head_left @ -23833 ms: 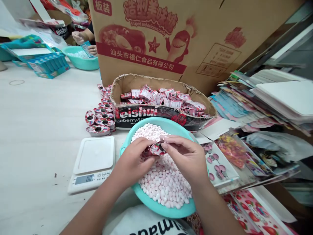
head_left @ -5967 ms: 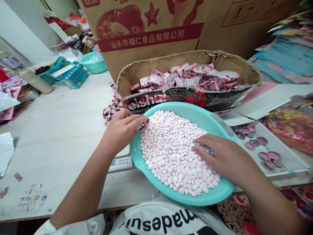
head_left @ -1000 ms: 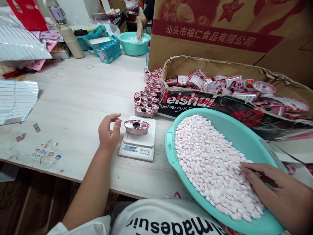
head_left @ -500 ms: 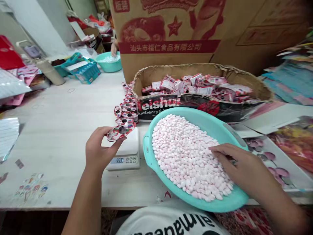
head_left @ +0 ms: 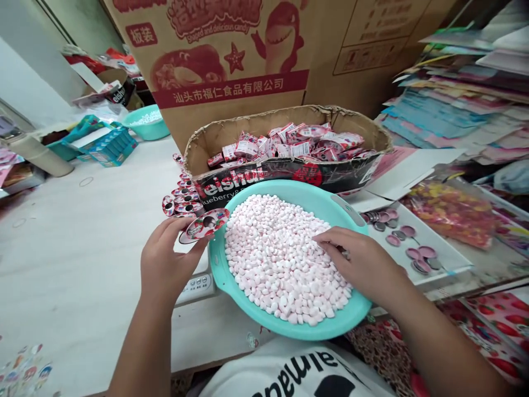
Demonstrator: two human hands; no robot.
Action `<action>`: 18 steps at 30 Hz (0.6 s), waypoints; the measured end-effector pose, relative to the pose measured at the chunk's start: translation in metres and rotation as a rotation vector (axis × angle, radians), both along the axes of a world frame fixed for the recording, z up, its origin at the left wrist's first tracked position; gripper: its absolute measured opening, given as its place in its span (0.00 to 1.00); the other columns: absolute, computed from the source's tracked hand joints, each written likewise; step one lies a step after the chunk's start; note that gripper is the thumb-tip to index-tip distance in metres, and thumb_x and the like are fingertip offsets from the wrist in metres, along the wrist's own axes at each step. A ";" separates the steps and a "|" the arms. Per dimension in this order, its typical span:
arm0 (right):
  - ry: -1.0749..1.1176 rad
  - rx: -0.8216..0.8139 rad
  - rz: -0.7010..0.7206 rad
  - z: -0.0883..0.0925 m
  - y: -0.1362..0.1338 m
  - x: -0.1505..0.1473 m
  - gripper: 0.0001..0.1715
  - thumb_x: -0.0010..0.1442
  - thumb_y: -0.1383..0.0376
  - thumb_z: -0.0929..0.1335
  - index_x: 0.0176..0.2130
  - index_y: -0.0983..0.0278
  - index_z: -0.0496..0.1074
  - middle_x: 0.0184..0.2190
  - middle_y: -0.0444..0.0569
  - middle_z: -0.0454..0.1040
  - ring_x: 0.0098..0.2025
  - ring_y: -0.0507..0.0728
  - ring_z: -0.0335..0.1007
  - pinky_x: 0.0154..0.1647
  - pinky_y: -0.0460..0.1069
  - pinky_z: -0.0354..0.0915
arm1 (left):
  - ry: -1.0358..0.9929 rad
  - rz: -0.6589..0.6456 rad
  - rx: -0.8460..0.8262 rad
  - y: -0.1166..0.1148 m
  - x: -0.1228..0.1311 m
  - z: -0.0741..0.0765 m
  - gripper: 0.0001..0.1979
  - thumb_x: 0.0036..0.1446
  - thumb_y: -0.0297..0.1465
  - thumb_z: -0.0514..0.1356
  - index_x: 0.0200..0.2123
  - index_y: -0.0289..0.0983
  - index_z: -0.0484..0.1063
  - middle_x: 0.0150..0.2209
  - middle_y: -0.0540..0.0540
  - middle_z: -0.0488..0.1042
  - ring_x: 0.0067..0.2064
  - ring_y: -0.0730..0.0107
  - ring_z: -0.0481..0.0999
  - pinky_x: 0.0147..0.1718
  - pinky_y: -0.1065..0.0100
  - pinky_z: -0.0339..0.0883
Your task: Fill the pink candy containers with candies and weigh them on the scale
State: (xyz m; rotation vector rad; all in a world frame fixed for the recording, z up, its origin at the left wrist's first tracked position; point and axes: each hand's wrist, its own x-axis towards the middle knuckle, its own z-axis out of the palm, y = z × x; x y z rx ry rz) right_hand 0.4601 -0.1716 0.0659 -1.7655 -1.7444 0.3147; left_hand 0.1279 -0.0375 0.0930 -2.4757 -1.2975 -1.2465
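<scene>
My left hand (head_left: 169, 259) grips a small, oval-faced candy box (head_left: 209, 222) printed with strawberries, thumb below and fingers above. A dark round opening shows in its face. The box is just over the left rim of a turquoise basin (head_left: 221, 278), in front of a white digital scale (head_left: 197, 286) that is partly hidden. White and pale pink candies (head_left: 281, 259) are heaped in the basin. My right hand (head_left: 355, 256) reaches in from the right, fingertips drawn together against the candies; whatever they pinch is hidden.
Behind the basin stands a cut-down carton (head_left: 363, 124) full of similar candy boxes, with more boxes (head_left: 184, 196) beside it. A tall cardboard box (head_left: 330, 60) backs them. To the right are stacked cardboard sheets (head_left: 438, 118), a bag of candies (head_left: 450, 212) and a tray of pinkish discs (head_left: 446, 270).
The view has turned right, shifting the scene left. My left hand has brought the candy box from above the scale to the basin's rim. My right hand stays at the candies.
</scene>
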 end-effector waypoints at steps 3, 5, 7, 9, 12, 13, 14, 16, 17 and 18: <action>0.001 0.007 -0.008 0.000 0.000 0.001 0.15 0.68 0.63 0.62 0.42 0.61 0.78 0.42 0.47 0.80 0.43 0.56 0.77 0.46 0.52 0.72 | -0.103 0.118 -0.148 -0.006 -0.006 -0.005 0.20 0.53 0.43 0.70 0.45 0.40 0.76 0.41 0.46 0.80 0.42 0.60 0.79 0.40 0.64 0.73; 0.003 0.010 -0.011 0.000 0.000 0.001 0.15 0.68 0.63 0.62 0.41 0.61 0.77 0.41 0.47 0.80 0.43 0.56 0.77 0.45 0.52 0.72 | -0.218 0.208 -0.265 -0.008 -0.016 -0.012 0.23 0.50 0.46 0.70 0.45 0.40 0.76 0.40 0.46 0.80 0.41 0.60 0.79 0.40 0.63 0.72; -0.003 0.012 -0.015 0.000 0.000 0.000 0.15 0.68 0.62 0.62 0.41 0.61 0.77 0.41 0.47 0.80 0.42 0.57 0.78 0.44 0.52 0.72 | -0.320 0.260 -0.376 -0.008 -0.030 -0.021 0.24 0.47 0.46 0.71 0.44 0.40 0.77 0.40 0.46 0.80 0.42 0.59 0.78 0.41 0.62 0.71; -0.015 0.008 -0.031 0.000 0.001 0.000 0.16 0.67 0.60 0.62 0.40 0.60 0.77 0.40 0.48 0.81 0.41 0.58 0.78 0.44 0.52 0.72 | -0.393 0.254 -0.473 -0.005 -0.048 -0.031 0.24 0.45 0.45 0.72 0.43 0.39 0.77 0.41 0.46 0.80 0.42 0.59 0.78 0.42 0.61 0.70; -0.030 -0.024 -0.062 0.000 0.001 -0.001 0.16 0.65 0.59 0.62 0.39 0.60 0.78 0.40 0.48 0.81 0.41 0.59 0.78 0.45 0.53 0.72 | -0.448 0.236 -0.561 0.002 -0.072 -0.048 0.25 0.44 0.44 0.72 0.44 0.38 0.77 0.42 0.44 0.80 0.42 0.60 0.77 0.42 0.62 0.70; -0.037 -0.036 -0.072 0.000 0.001 -0.001 0.15 0.64 0.58 0.63 0.38 0.59 0.78 0.40 0.48 0.81 0.41 0.59 0.78 0.45 0.53 0.72 | -0.444 0.240 -0.578 0.004 -0.078 -0.054 0.25 0.44 0.44 0.72 0.44 0.37 0.77 0.42 0.44 0.80 0.42 0.60 0.77 0.42 0.61 0.70; -0.041 -0.045 -0.083 0.000 0.001 -0.001 0.15 0.63 0.57 0.63 0.38 0.58 0.78 0.40 0.48 0.81 0.40 0.59 0.78 0.43 0.53 0.73 | -0.439 0.247 -0.594 0.006 -0.083 -0.060 0.25 0.44 0.44 0.72 0.44 0.37 0.77 0.42 0.44 0.80 0.42 0.59 0.77 0.43 0.61 0.70; -0.049 -0.049 -0.126 0.001 0.000 -0.001 0.16 0.61 0.54 0.64 0.37 0.57 0.78 0.39 0.48 0.81 0.38 0.59 0.78 0.36 0.52 0.73 | -0.463 0.236 -0.626 0.008 -0.089 -0.072 0.25 0.45 0.43 0.72 0.45 0.36 0.77 0.43 0.43 0.80 0.44 0.58 0.77 0.47 0.59 0.70; -0.056 -0.047 -0.158 0.000 -0.001 0.000 0.16 0.60 0.53 0.64 0.37 0.56 0.78 0.38 0.48 0.81 0.38 0.59 0.78 0.32 0.51 0.72 | -0.494 0.214 -0.638 0.009 -0.092 -0.078 0.26 0.45 0.42 0.72 0.46 0.36 0.76 0.45 0.42 0.79 0.47 0.56 0.77 0.49 0.58 0.70; -0.063 -0.044 -0.191 -0.001 -0.001 0.001 0.16 0.59 0.52 0.65 0.37 0.56 0.78 0.38 0.48 0.81 0.37 0.60 0.78 0.30 0.51 0.71 | -0.524 0.188 -0.649 0.010 -0.094 -0.082 0.27 0.46 0.42 0.72 0.48 0.36 0.76 0.47 0.41 0.79 0.50 0.54 0.77 0.52 0.56 0.70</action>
